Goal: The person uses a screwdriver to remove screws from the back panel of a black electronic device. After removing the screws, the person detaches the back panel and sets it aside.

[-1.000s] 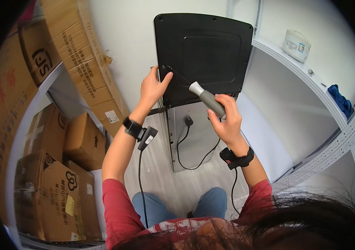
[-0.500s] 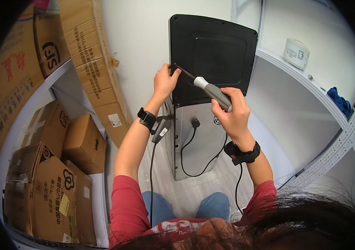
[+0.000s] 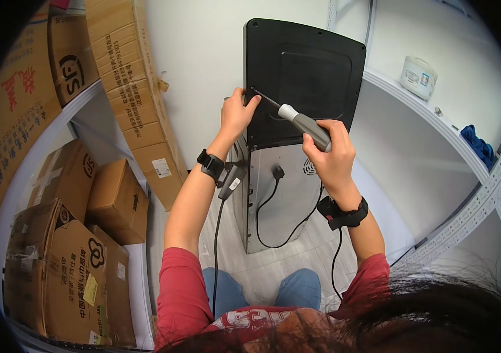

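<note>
At upper centre, the grey screwdriver (image 3: pixel 304 123), wrapped in the right hand's (image 3: pixel 334 156) closed fingers, slants up-left to the black panel (image 3: pixel 318 73) near its left edge, just beside the left hand (image 3: pixel 238 116), whose grip I cannot tell.

I count one screwdriver (image 3: pixel 312 130) in the right fingers (image 3: pixel 338 130); beyond them, one black panel (image 3: pixel 321 70); rightward, one cooker (image 3: pixel 419 76); leftward, at least six cardboard boxes (image 3: pixel 118 206).

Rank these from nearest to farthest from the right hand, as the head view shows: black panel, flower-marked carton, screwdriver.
1. Screwdriver: held in the right hand.
2. Black panel: just beyond the hand, upper middle.
3. Flower-marked carton: far across, lower left.
</note>
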A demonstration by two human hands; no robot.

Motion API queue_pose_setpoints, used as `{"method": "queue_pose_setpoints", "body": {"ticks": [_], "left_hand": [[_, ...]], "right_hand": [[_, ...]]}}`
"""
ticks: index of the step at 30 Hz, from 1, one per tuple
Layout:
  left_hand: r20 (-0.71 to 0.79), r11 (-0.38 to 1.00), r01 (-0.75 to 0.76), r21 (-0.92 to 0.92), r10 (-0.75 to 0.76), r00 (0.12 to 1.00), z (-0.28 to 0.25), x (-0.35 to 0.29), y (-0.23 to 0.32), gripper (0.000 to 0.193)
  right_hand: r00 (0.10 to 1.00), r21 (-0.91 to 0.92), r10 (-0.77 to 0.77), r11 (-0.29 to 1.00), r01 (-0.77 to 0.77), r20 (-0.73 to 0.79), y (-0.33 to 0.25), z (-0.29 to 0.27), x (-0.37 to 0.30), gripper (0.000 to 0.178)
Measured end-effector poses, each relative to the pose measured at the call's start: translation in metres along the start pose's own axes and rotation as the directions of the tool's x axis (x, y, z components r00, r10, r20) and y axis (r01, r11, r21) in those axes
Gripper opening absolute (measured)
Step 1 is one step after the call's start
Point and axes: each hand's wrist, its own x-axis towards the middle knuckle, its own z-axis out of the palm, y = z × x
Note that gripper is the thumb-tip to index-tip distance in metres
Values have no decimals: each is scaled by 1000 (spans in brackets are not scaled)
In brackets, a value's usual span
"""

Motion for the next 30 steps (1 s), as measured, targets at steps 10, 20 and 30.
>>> {"method": "queue_pose_setpoints", "body": {"ticks": [10, 20, 30], "left_hand": [[-32, 1000, -29, 6, 29, 999, 2, 2, -4, 48], [1, 1000, 0, -14, 0, 1000, 1, -1, -2, 48], [6, 999, 25, 20, -25, 1000, 1, 0, 0, 48]], "right_hand": [[998, -18, 2, 1000, -1, 56, -6, -1, 13, 23], [995, -52, 38, 998, -33, 95, -12, -4, 19, 21], [958, -220, -181, 948, 231, 224, -25, -4, 46, 21]]}}
